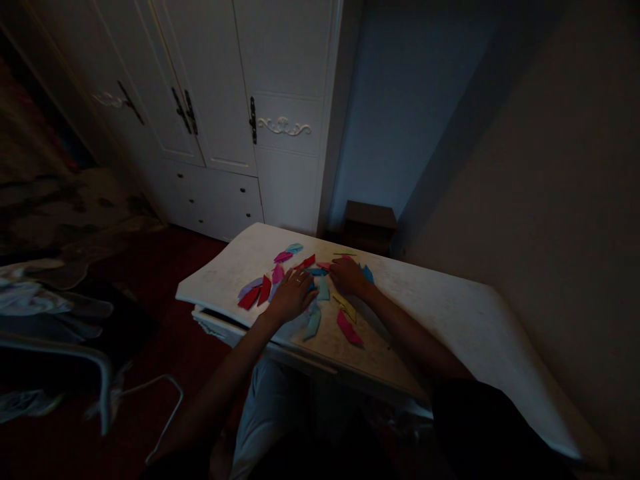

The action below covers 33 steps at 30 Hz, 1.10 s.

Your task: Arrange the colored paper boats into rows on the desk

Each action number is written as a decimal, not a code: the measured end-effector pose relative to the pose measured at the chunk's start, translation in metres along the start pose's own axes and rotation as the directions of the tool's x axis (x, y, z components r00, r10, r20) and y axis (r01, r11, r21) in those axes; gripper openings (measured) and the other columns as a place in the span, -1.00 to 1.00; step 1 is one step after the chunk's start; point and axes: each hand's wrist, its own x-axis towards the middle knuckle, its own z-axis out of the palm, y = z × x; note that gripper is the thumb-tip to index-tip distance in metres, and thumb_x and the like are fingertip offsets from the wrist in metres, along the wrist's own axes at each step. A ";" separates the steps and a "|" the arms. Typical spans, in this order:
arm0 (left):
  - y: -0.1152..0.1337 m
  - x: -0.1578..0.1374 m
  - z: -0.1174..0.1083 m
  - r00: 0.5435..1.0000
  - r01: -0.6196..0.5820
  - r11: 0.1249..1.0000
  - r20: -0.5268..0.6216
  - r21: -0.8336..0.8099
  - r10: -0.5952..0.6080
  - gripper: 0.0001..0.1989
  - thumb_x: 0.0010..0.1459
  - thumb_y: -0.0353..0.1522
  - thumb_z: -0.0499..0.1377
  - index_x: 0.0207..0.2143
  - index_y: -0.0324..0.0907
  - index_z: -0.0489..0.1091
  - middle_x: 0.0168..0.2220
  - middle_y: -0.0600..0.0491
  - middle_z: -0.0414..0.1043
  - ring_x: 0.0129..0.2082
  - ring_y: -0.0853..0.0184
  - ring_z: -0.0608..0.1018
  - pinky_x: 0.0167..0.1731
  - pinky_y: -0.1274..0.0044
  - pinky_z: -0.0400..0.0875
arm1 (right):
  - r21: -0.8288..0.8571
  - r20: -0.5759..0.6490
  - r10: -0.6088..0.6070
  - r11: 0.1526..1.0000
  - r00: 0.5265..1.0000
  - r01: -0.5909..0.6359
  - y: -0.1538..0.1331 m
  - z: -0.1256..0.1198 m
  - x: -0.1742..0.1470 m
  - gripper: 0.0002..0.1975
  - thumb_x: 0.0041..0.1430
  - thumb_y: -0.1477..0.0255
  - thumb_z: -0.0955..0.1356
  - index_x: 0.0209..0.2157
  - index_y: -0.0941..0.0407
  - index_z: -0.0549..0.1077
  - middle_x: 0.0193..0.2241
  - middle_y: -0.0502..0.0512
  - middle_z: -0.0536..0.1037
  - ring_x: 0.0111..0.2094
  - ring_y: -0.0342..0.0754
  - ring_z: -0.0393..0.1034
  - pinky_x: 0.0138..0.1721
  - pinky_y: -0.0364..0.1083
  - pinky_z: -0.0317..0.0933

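Folded paper pieces in several colours lie scattered on a white table. My left hand, with a ring on one finger, lies palm down over some of them with its fingers stretched out, partly covering a blue piece. A salmon-pink folded paper piece is at the fingertips of my right hand, which are drawn together on it. Between my hands sits a pale green piece. Nearer to me are a yellow piece, a magenta piece and a mint piece. Red pieces rest left of my left hand.
A white wardrobe with dark handles stands behind the table. Beside it is a low brown cabinet near the wall. A slightly open drawer juts below the tabletop. At left, a curved white metal frame stands over the red floor.
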 end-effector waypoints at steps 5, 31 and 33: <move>0.001 0.006 0.010 0.997 0.029 0.999 0.075 0.013 -0.030 -0.55 0.29 -0.16 0.01 0.12 -0.21 0.31 0.18 -0.19 0.30 0.27 0.01 0.22 0.26 0.11 0.02 | -0.010 -0.046 0.073 0.997 0.996 -0.074 0.007 0.001 -0.008 -0.70 0.24 0.47 0.25 -0.03 0.17 0.48 -0.03 0.33 0.49 0.04 0.17 0.32 0.07 0.10 0.15; 0.027 -0.019 -0.016 0.994 -0.105 0.992 0.004 -0.077 0.105 -0.54 0.28 -0.15 0.04 0.10 -0.22 0.33 0.21 -0.16 0.28 0.33 0.05 0.11 0.29 0.12 0.00 | 0.198 -0.081 0.002 0.980 0.997 0.014 0.019 -0.010 -0.073 -0.62 0.20 0.27 0.37 0.01 0.13 0.49 0.02 0.28 0.48 0.03 0.14 0.34 0.04 0.12 0.21; 0.030 -0.030 -0.014 0.984 -0.171 0.980 0.034 -0.104 0.176 -0.50 0.25 -0.11 0.07 0.13 -0.22 0.32 0.24 -0.15 0.25 0.35 0.05 0.07 0.30 0.12 -0.02 | 0.251 -0.102 -0.059 0.964 0.993 0.083 0.019 -0.014 -0.093 -0.55 0.18 0.20 0.39 0.04 0.13 0.47 0.07 0.32 0.42 0.08 0.17 0.29 0.06 0.14 0.18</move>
